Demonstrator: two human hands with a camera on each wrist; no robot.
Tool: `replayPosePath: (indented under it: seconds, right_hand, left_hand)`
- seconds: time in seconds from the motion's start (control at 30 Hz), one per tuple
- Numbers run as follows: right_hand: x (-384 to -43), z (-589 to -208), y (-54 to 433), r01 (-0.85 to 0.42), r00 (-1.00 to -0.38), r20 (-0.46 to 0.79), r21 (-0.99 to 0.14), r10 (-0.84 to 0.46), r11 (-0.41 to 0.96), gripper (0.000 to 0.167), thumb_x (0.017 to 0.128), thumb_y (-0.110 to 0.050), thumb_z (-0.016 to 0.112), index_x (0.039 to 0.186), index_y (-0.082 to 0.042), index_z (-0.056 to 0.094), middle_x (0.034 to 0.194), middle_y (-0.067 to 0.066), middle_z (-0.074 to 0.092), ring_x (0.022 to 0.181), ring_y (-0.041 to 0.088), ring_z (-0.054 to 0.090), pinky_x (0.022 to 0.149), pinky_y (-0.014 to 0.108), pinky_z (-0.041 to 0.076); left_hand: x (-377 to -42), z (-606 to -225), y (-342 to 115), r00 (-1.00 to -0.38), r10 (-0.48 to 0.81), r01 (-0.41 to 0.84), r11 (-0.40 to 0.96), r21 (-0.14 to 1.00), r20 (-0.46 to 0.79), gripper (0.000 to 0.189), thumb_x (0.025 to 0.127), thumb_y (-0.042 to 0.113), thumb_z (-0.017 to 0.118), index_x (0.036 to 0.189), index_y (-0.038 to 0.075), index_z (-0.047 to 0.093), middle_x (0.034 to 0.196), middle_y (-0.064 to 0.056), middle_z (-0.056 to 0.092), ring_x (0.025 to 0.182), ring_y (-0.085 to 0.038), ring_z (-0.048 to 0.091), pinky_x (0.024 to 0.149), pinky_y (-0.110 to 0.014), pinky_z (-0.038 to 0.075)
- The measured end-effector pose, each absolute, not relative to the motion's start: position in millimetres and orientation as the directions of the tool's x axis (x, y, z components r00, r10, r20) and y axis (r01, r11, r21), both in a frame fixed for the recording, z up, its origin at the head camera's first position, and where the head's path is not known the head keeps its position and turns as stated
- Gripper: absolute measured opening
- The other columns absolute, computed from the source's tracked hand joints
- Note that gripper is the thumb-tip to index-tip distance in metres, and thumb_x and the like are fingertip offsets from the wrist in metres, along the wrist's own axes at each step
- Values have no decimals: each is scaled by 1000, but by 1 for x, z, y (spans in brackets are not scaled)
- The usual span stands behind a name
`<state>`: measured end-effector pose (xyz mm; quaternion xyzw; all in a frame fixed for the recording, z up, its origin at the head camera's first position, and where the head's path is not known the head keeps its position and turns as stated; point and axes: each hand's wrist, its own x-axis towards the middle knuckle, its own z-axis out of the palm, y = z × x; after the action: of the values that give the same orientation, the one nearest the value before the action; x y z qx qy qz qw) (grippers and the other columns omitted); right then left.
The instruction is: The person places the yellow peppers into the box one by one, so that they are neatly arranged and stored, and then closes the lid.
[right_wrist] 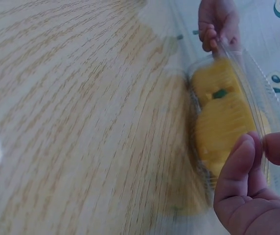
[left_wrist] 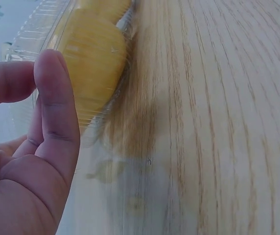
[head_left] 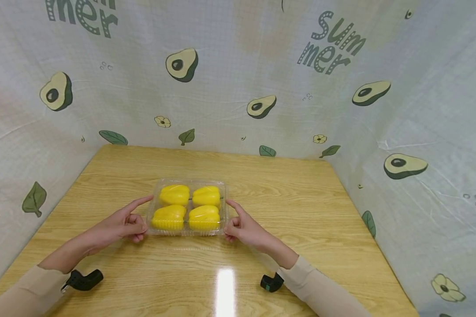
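A clear plastic clamshell box [head_left: 192,181] holds several yellow bell peppers [head_left: 204,217] in two rows, with its lid down over them. At its left side, my left hand [head_left: 120,225] pinches the rim between thumb and curled fingers, the index finger stretched along the side. My right hand [head_left: 247,229] grips the opposite side, its thumb [right_wrist: 240,159] pressed near the front corner and its index finger pointing forward. A green stem [right_wrist: 220,93] shows between peppers in the right wrist view. The box sits low at the wooden table, level between both hands.
The wood-grain table [head_left: 277,193] stretches around the box, with a bright light reflection [head_left: 225,290] near its front. A pale curtain [head_left: 222,79] printed with avocados and leaves encloses the back and both sides. Black wrist straps [head_left: 85,280] sit over the beige sleeves.
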<state>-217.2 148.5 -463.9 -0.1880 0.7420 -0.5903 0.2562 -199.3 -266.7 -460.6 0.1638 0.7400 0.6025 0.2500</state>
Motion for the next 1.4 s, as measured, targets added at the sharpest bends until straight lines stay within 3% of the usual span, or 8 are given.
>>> replayPosePath:
  seconds: [0.1,0.37,0.77,1.1,1.4]
  right_hand:
    - [-217,-464,148,27,-797,-165,-971,-582,238,84,108,-2,58,172,-19,7,87,9,67,83,21,66,77,30,58]
    - [-218,-465,148,12,-793,-154,-971,-589,239,83,108,-2,58,172,-18,7,87,8,66,81,20,65,76,29,57]
    - [-216,-466,150,8,-799,-165,-964,-578,265,83,108,-7,61,172,-22,10,92,20,69,80,23,66,78,35,59]
    - [-220,-463,152,-57,-805,-164,-935,-570,350,84,107,-14,65,172,-23,13,97,19,73,85,29,71,80,36,62]
    - [-222,-456,164,-166,-813,-122,-889,-569,427,76,108,-19,64,170,-16,20,108,12,73,94,31,75,85,41,63]
  left_hand:
    - [-199,-461,-268,-821,542,-63,221,973,-176,89,108,12,62,171,13,-1,96,-21,66,82,-20,68,78,-36,62]
    - [-200,-461,-269,-821,541,-61,233,971,-181,89,108,12,62,171,13,-1,96,-19,65,82,-21,68,78,-36,62]
    - [-199,-465,-271,-811,559,-60,215,975,-174,88,110,12,60,171,14,-3,98,-19,64,85,-23,69,80,-37,64]
    - [-200,-466,-274,-810,554,-63,239,969,-189,88,110,15,61,171,16,-2,102,-24,64,92,-29,72,85,-42,64]
    - [-197,-465,-283,-824,539,-16,287,958,-175,84,110,17,60,172,15,3,112,-29,63,99,-34,71,87,-43,64]
